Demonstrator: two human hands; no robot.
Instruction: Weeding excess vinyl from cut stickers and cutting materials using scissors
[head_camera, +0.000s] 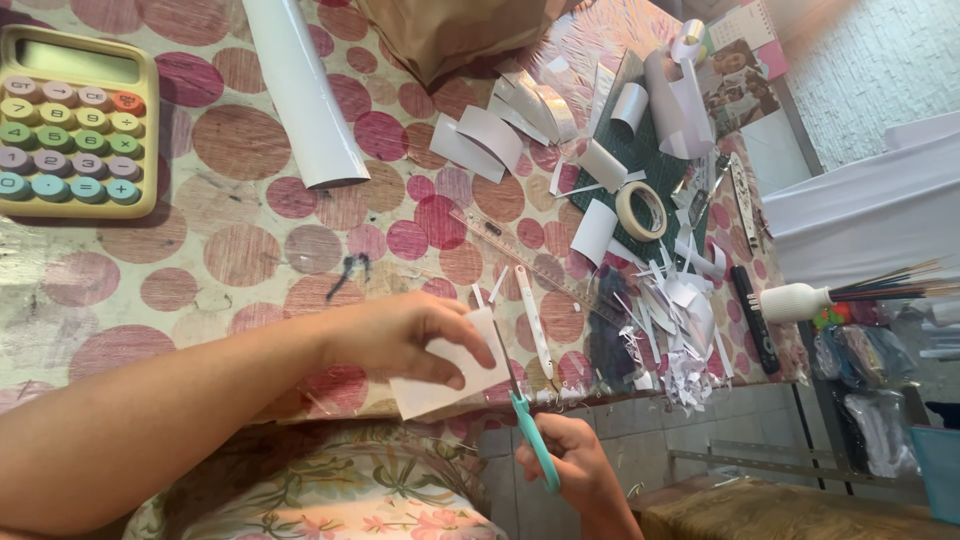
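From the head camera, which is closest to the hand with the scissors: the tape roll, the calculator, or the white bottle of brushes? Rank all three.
Measured from the right hand:
1. Tape roll, up the table on the dark cutting mat.
2. White bottle of brushes, off to the right edge; nearly as close as the tape, so hard to call.
3. Calculator, far top-left corner, clearly farthest.

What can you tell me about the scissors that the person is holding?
The scissors have turquoise plastic handles and thin metal blades. The right hand grips the handles, just off the near edge of the table. The blades point up and away from the person, and run along the right edge of a white piece of paper that the left hand holds. The handle loops are mostly hidden by the fingers.
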